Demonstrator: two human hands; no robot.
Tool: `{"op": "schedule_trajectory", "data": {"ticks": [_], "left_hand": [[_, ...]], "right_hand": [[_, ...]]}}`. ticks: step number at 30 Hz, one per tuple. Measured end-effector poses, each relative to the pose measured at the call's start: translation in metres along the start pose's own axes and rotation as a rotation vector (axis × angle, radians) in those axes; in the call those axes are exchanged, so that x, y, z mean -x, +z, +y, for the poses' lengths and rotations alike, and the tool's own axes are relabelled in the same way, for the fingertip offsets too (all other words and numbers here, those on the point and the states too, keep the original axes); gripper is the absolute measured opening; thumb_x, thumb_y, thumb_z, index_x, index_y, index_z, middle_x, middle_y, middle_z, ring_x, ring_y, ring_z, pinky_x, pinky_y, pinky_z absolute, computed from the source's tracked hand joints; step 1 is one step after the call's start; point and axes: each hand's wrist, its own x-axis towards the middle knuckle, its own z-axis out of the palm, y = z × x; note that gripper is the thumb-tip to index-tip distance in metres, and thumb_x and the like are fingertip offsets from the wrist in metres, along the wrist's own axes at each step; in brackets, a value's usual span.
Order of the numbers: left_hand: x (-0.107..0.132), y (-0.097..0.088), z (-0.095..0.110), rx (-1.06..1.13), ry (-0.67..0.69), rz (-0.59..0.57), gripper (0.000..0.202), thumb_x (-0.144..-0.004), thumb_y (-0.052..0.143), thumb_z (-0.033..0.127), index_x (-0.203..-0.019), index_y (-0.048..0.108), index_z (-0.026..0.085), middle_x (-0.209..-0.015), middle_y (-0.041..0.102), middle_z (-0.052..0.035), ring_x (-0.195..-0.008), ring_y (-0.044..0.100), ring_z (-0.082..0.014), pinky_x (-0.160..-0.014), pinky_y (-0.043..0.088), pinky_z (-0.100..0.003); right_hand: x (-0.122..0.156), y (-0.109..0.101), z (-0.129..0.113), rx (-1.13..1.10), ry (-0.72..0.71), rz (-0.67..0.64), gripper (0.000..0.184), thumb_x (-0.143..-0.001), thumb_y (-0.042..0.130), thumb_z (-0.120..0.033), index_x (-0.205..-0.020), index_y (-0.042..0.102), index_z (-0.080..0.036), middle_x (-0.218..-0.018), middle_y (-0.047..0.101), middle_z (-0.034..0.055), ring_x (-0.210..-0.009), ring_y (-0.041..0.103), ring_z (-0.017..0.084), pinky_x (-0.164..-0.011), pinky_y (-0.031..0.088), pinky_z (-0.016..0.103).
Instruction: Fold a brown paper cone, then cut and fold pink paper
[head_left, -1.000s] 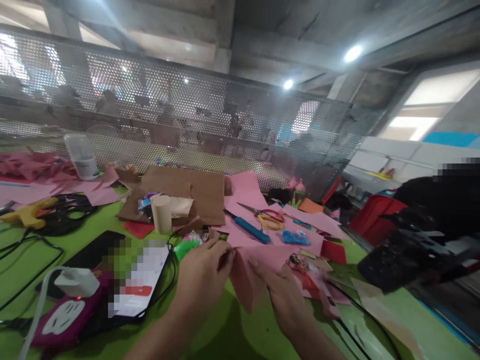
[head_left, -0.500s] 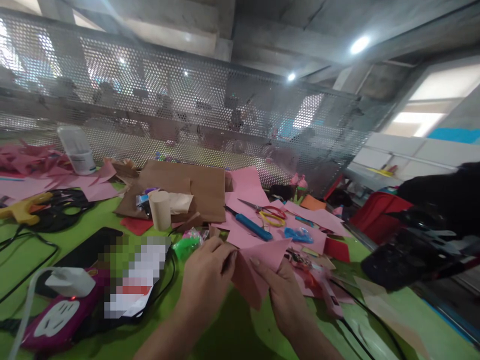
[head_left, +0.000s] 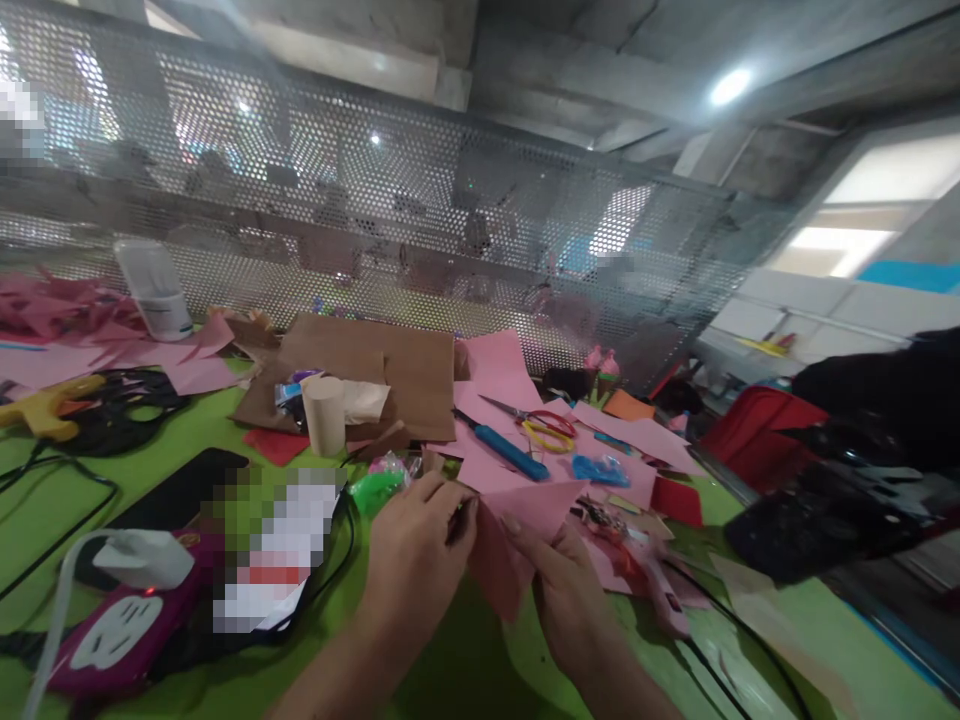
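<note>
A folded piece of pink paper (head_left: pixel 501 572) is held between my two hands above the green table. My left hand (head_left: pixel 420 545) pinches its left edge, the fingertips curled in and partly hidden. On the right side, my right hand (head_left: pixel 564 580) grips the sheet with the thumb lying on its near face and the fingers behind. Just past the paper are a blue-handled craft knife (head_left: pixel 506 450) and scissors (head_left: pixel 544 425) with red and yellow handles, lying on more pink paper (head_left: pixel 499 365). A bright green plastic piece (head_left: pixel 375 490) lies beside my left hand.
At left are a purple power strip (head_left: pixel 112 630) with a white charger, a dark phone (head_left: pixel 180 490) and a yellow glue gun (head_left: pixel 52 408). A paper tube (head_left: pixel 325 415) stands before brown cardboard (head_left: pixel 360 365). A pink glue gun (head_left: pixel 664 595) trails its cable at right. Perforated metal panel (head_left: pixel 375 230) behind.
Both hands keep hold of the pink paper in nearly the same pose. The view has shifted slightly; nothing is picked up or let go.
</note>
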Motion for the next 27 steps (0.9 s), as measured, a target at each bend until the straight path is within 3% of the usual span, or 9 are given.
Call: {"op": "schedule_trajectory", "data": {"ticks": [9, 14, 23, 27], "left_hand": [[0.004, 0.0, 0.003, 0.368, -0.025, -0.075, 0.023, -0.09, 0.052, 0.012, -0.101, 0.07, 0.022, -0.095, 0.067, -0.0015, -0.087, 0.062, -0.0152, -0.078, 0.047, -0.026], [0.004, -0.003, 0.002, 0.295, -0.102, -0.085, 0.021, -0.09, 0.052, 0.013, -0.091, 0.07, 0.022, -0.088, 0.066, -0.0001, -0.081, 0.061, -0.0154, -0.072, 0.045, -0.027], [0.005, -0.003, 0.002, 0.223, -0.118, -0.083, 0.016, -0.088, 0.053, 0.013, -0.084, 0.066, 0.021, -0.083, 0.063, 0.0008, -0.075, 0.059, -0.0146, -0.067, 0.04, -0.025], [0.005, -0.002, 0.002, 0.2, -0.117, -0.067, 0.014, -0.088, 0.054, 0.013, -0.08, 0.063, 0.02, -0.081, 0.061, 0.0011, -0.073, 0.057, -0.0141, -0.065, 0.039, -0.024]], "right_hand": [[0.0, -0.009, 0.006, -0.015, 0.016, 0.029, 0.02, -0.074, 0.078, -0.034, -0.088, 0.076, -0.02, -0.09, 0.077, 0.0049, -0.085, 0.069, 0.025, -0.079, 0.052, 0.035], [0.002, -0.009, 0.008, -0.035, 0.062, 0.019, 0.022, -0.071, 0.081, -0.033, -0.087, 0.076, -0.018, -0.09, 0.077, 0.0064, -0.08, 0.069, 0.023, -0.076, 0.052, 0.034], [0.003, -0.008, 0.006, -0.055, 0.102, 0.056, 0.025, -0.066, 0.084, -0.033, -0.083, 0.076, -0.016, -0.082, 0.077, 0.0076, -0.073, 0.068, 0.022, -0.071, 0.052, 0.033], [0.004, -0.007, 0.004, -0.046, 0.082, 0.013, 0.022, -0.068, 0.083, -0.032, -0.083, 0.077, -0.017, -0.084, 0.077, 0.0075, -0.077, 0.068, 0.022, -0.074, 0.051, 0.032]]}}
